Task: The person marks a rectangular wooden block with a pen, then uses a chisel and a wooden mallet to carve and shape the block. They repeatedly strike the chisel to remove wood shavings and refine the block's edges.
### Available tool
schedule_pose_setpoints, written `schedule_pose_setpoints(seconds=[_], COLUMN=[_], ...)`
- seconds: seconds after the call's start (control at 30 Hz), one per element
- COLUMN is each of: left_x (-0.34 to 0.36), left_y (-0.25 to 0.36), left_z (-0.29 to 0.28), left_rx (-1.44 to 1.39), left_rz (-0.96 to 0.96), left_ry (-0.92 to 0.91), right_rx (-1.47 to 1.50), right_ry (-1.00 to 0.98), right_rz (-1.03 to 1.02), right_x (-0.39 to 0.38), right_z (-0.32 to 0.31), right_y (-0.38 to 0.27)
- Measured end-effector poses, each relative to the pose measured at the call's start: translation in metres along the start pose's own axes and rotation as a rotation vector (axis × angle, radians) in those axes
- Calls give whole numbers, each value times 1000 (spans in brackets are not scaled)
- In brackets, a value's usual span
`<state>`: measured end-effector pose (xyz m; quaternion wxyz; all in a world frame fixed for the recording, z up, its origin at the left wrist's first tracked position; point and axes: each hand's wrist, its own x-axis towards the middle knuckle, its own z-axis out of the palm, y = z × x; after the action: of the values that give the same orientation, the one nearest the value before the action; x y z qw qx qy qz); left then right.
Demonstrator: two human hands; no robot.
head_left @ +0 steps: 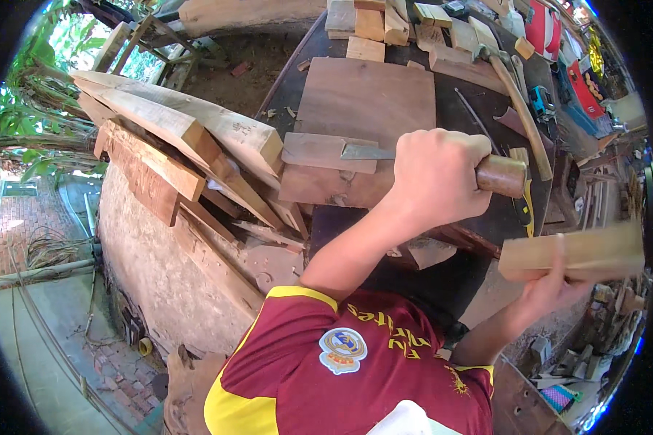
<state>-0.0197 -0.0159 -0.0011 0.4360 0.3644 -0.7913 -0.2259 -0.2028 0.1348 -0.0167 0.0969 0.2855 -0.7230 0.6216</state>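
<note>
My left hand is closed around the wooden handle of a chisel. The tool lies nearly level, its blade pointing left, and the tip is over or touching a small flat piece of wood. That piece rests on a wide brown board on the dark table. On the right, my right hand grips a thick rectangular wooden block, which is raised off the table and blurred at its far end. The fingers wrap its lower side.
Long wooden beams lean at the table's left. Offcuts crowd the far edge. At the right lie a wooden-handled hammer, a thin metal rod, a blue tape measure and a yellow-black tool.
</note>
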Motion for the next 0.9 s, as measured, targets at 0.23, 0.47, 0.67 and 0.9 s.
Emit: schedule_pose_setpoints(seconds=[0.23,0.47,0.67,0.9], left_x=[0,1,-17,-12], left_y=[-9,-8,-41,-11], left_z=[2,0,-27,-6], left_rx=[87,90,345,107], left_rz=[26,14,-22,110], left_ry=[35,16,13,-31], right_rx=[-358,-64,-415,-272], right_ry=[-401,-134,-683,-366], right_rz=[-442,-104,-549,-259], right_x=[-16,-24,-21,-33], right_z=[7,22,4,-17], right_y=[30,-2,7,41])
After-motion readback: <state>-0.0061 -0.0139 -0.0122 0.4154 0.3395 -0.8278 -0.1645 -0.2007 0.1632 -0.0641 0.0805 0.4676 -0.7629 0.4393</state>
